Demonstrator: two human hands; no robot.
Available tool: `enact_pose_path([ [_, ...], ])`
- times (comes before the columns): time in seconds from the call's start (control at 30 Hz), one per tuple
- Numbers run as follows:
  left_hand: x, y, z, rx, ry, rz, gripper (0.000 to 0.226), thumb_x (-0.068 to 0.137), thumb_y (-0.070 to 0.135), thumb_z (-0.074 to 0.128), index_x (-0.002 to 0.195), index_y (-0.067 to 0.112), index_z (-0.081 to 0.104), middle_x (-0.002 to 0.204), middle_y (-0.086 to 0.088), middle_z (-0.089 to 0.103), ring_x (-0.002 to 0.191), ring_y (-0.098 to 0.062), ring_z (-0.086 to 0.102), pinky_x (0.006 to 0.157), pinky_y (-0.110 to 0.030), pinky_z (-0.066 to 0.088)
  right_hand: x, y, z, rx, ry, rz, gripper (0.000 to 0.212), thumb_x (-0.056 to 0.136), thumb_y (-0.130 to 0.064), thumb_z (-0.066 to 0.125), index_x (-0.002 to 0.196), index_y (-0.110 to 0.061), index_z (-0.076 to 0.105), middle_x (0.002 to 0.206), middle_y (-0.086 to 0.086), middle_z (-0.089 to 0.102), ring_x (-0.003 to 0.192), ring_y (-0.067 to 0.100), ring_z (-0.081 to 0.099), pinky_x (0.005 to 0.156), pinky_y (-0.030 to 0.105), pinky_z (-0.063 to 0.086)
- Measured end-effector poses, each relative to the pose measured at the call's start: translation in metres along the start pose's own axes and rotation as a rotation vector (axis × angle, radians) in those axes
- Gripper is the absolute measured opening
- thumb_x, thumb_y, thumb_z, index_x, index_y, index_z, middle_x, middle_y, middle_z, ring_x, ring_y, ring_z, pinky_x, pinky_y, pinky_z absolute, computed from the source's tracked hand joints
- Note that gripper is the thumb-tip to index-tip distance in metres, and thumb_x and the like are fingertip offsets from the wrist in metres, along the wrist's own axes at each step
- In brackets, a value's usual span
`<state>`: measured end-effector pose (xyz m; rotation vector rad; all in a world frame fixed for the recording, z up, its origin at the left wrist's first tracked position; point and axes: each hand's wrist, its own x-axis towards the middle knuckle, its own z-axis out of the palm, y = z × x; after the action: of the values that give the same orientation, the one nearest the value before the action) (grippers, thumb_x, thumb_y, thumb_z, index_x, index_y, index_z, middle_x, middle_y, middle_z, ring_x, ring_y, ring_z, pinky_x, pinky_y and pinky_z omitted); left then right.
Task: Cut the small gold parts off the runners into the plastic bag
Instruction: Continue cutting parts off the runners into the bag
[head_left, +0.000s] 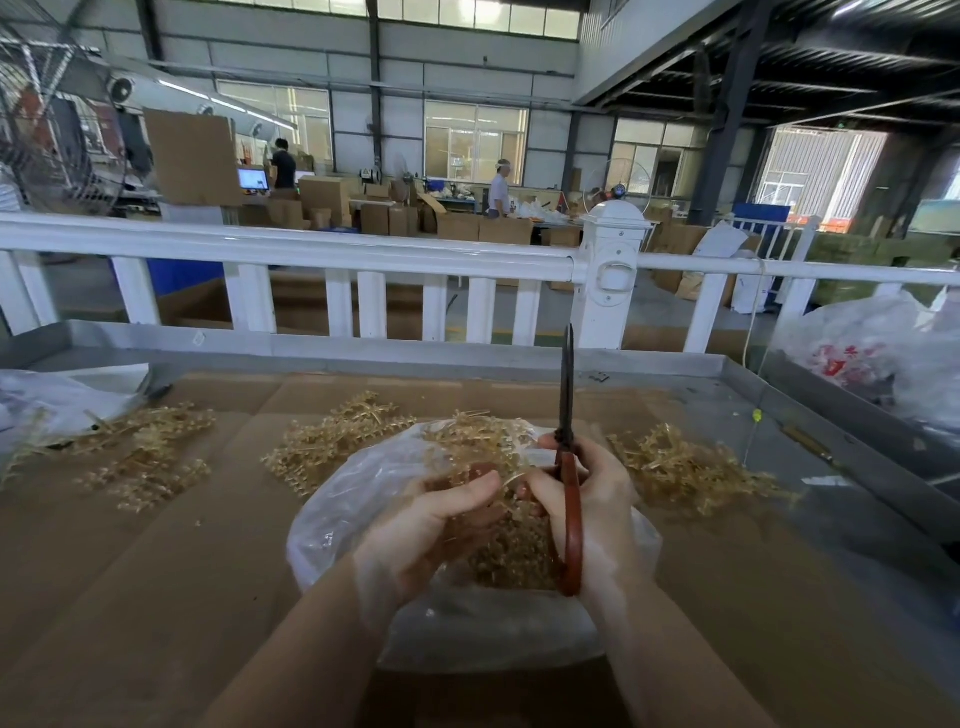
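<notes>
Fingers of my left hand (441, 512) curl around a gold runner (511, 480), holding it over the mouth of the plastic bag (343, 514) so that whatever I snip drops straight in. My right hand (587, 499) grips the red handles of the scissors (569, 467), blades together and pointing to 12 o'clock, away from my fingers. Gold parts (511, 558) already cut lie heaped inside the bag, between my 2 wrists. Uncut runners wait within reach on the cardboard-lined table (156, 597): 1 pile (332, 441) at 11 o'clock of the bag, another pile (685, 467) at 3 o'clock, a 3rd pile (140, 457) far out at 9 o'clock. I judge the job well short of done, with 3 piles left. Beyond the white railing (311, 249), workers stand among stacked cartons.
</notes>
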<state>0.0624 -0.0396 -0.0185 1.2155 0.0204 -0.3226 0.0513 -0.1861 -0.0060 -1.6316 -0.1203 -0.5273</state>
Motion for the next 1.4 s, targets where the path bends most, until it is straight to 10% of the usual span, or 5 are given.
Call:
enact_pose_path([
  [0.3,0.012,0.002,-0.001,0.093,0.183,0.226,0.014,0.087,0.011,0.065,0.095,-0.001,0.067,0.079,-0.009,0.075,0.074,-0.018,0.071,0.060,-0.020,0.055,0.002,0.003,0.007,0.080,0.026,0.039,0.023,0.081,0.007,0.066,0.087,-0.015,0.064,0.063,-0.006,0.065,0.060,-0.002,0.062,0.058,0.007,0.045],
  [0.57,0.014,0.001,0.004,-0.106,0.039,-0.086,0.030,0.056,0.015,0.077,0.078,0.007,0.060,0.049,0.004,0.050,0.038,-0.004,0.040,0.034,-0.014,0.030,0.002,0.010,0.010,-0.084,0.026,0.034,0.031,0.079,-0.002,0.068,0.079,-0.032,0.059,0.073,-0.032,0.064,0.068,-0.005,0.063,0.059,0.006,0.045],
  [0.8,0.016,-0.014,0.000,0.041,0.189,-0.112,0.061,0.046,0.028,0.085,0.101,0.009,0.068,0.092,-0.012,0.075,0.091,-0.031,0.068,0.076,-0.042,0.056,0.000,0.016,0.008,-0.279,-0.086,-0.027,0.022,0.081,-0.013,0.072,0.092,-0.030,0.064,0.083,-0.010,0.068,0.083,-0.002,0.063,0.076,0.017,0.050],
  [1.13,0.014,-0.014,-0.005,-0.130,0.315,0.008,0.024,0.078,0.009,0.071,0.101,0.004,0.069,0.092,-0.011,0.075,0.087,-0.027,0.069,0.063,-0.031,0.050,-0.010,0.029,-0.007,-0.583,-0.118,-0.011,0.010,0.089,-0.041,0.062,0.090,-0.032,0.060,0.079,-0.013,0.065,0.079,0.004,0.061,0.070,0.023,0.050],
  [1.4,0.015,-0.019,-0.009,-0.083,0.258,0.010,0.052,0.061,0.013,0.081,0.110,0.002,0.066,0.089,-0.013,0.075,0.074,-0.023,0.073,0.054,-0.026,0.054,-0.012,0.025,-0.004,-0.563,-0.182,-0.036,0.015,0.090,-0.031,0.064,0.104,-0.025,0.063,0.088,-0.010,0.067,0.087,0.005,0.061,0.077,0.021,0.049],
])
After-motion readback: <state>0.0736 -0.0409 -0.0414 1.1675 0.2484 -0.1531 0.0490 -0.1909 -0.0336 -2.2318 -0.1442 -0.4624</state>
